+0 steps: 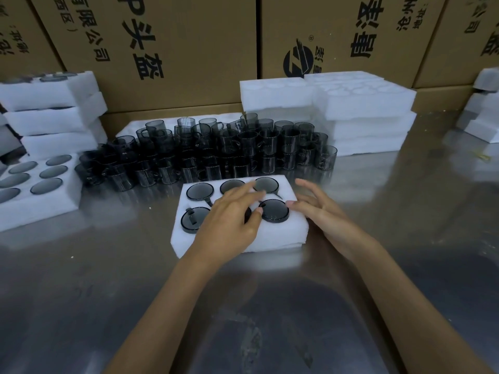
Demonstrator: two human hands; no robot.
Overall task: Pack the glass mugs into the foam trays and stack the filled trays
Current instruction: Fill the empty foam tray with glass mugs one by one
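Note:
A white foam tray (pixel 278 234) lies on the steel table in front of me, its round pockets filled with dark glass mugs (pixel 274 210). My left hand (pixel 232 214) lies flat across the tray's middle, fingers straight, covering one pocket and reaching toward the far row. My right hand (pixel 316 205) sits at the tray's right edge with fingers spread and lightly bent, its fingertips touching the foam beside the near right mug. Behind the tray stands a dense crowd of loose smoky glass mugs (pixel 216 149).
Filled foam trays (pixel 51 112) are stacked at the left, with another filled tray (pixel 37 203) in front of them. Empty foam trays (pixel 367 114) are piled at the back right. Cardboard cartons (pixel 172 49) wall off the back. More foam (pixel 483 114) sits at the far right.

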